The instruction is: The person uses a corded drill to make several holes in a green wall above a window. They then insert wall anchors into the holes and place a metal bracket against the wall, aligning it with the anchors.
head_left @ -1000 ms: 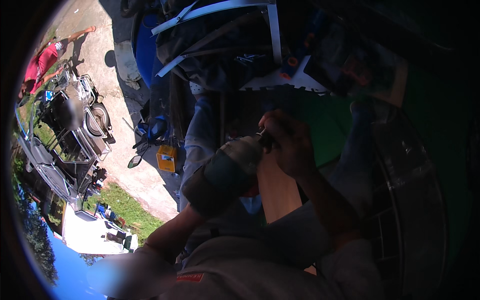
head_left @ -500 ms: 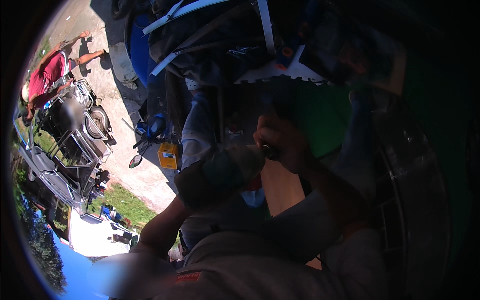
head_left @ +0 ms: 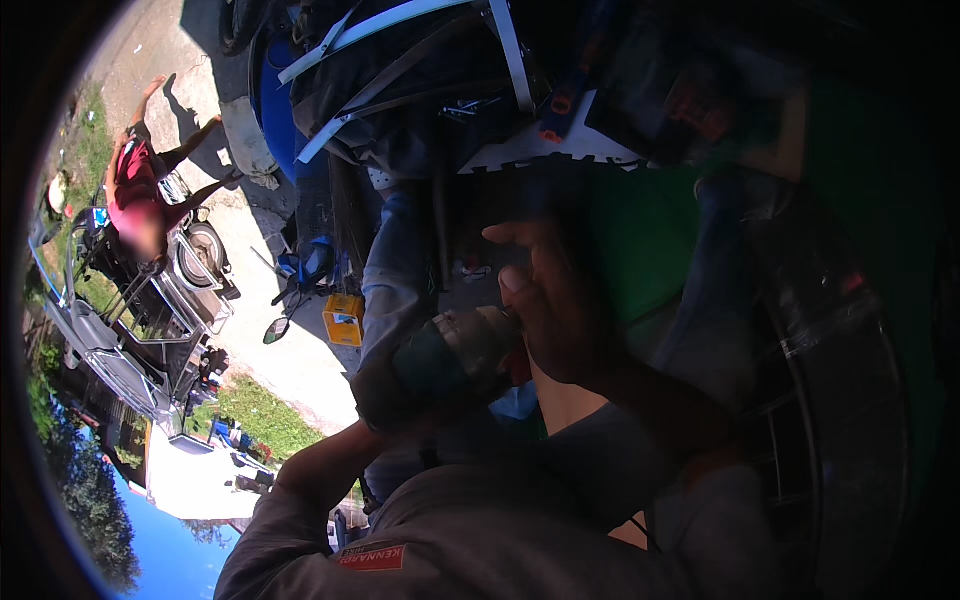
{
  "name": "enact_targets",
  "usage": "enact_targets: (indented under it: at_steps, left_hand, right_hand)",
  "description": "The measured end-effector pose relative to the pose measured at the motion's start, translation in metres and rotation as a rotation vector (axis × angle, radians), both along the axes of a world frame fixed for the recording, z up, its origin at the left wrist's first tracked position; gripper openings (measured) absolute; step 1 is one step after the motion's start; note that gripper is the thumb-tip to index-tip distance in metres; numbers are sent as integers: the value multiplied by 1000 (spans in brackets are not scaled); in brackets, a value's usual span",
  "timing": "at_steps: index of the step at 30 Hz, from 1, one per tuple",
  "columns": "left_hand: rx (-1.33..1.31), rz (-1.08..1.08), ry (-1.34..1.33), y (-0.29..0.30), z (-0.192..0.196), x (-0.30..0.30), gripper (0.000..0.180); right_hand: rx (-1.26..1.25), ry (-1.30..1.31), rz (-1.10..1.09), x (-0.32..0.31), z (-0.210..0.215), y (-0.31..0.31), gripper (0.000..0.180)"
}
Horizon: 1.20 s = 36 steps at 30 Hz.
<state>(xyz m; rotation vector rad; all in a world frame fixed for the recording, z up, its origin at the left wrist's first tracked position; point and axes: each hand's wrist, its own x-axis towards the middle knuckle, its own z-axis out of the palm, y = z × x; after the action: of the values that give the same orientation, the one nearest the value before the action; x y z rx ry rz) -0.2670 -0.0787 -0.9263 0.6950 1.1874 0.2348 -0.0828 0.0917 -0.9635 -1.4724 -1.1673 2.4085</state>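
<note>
A power tool [head_left: 440, 355] with a teal body and a greyish metal head lies across my lap area, its head toward the right. Deep shadow hides whether it is a drill or a grinder. My left hand [head_left: 385, 412] grips its rear end, the fingers mostly lost in the dark. Just beyond the head is my right hand [head_left: 560, 305], open, with thumb and forefinger spread apart. Its thumb is close to the tool's tip; whether they touch I cannot tell. Beneath the tool's head, a small red part shows.
A tan board [head_left: 565, 395] lies below my right hand. Ahead are white metal strips [head_left: 400, 20] over a dark bag and an orange-and-blue tool [head_left: 562, 105]. To the left are a yellow crate [head_left: 343, 320], a parked motorcycle [head_left: 200, 255] and a person in red [head_left: 140, 190].
My right hand has opened, having been closed round a dark round piece by the tool's head. The tool has tilted slightly. The person in red has shifted.
</note>
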Motion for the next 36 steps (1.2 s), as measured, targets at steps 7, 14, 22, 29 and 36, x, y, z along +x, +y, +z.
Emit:
enact_targets:
  at_steps: [7,14,22,29,36]
  left_hand:
    - [15,373,-140,36,-22,6,92]
    - [-56,101,24,89,-45,20,103]
    - [42,208,171,105,-48,4,41]
    - [587,-54,868,132,-281,-21,27]
    - [782,-443,955,130,-352,-10,34]
  right_hand:
    - [-284,297,-353,23,-70,-55,70]
    - [-104,311,-55,42,-68,-94,94]
    - [-317,97,-429,74,-93,-31,31]
    - [455,-316,107,120,-68,34,38]
    - [525,-321,245,133,-64,44,30]
